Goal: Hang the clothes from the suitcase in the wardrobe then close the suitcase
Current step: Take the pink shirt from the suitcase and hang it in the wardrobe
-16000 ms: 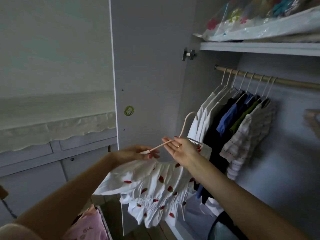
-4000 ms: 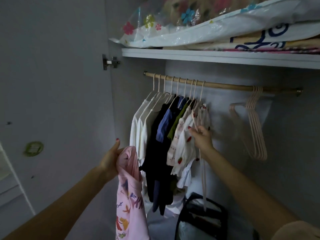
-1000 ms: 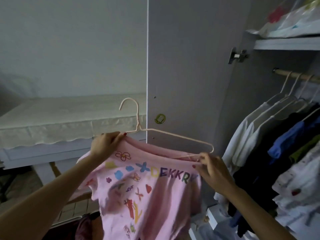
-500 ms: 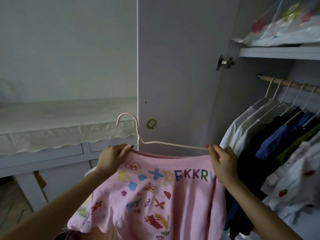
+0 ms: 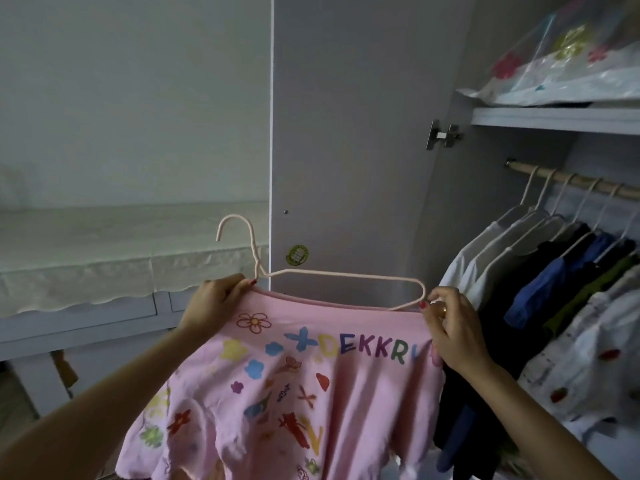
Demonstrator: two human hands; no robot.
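Note:
A pink printed T-shirt (image 5: pixel 294 382) with coloured letters and drawings hangs between my hands in front of the open wardrobe. A pale pink wire hanger (image 5: pixel 332 273) sits at its top edge, hook up and to the left. My left hand (image 5: pixel 214 303) pinches the shirt's left top edge at the base of the hanger's hook. My right hand (image 5: pixel 450 323) grips the shirt's right edge at the hanger's right end. The suitcase is out of view.
The open wardrobe door (image 5: pixel 353 133) stands straight ahead. To the right, a wooden rail (image 5: pixel 568 180) carries several hung garments (image 5: pixel 540 289) under a shelf (image 5: pixel 554 119) with a plastic-wrapped floral bundle (image 5: pixel 568 64). A covered white cabinet (image 5: pixel 104 258) lies to the left.
Since a second ago both hands have spread the pink shirt's top edge wider along the hanger. My right hand has slid out to the hanger's right end. The view has shifted slightly.

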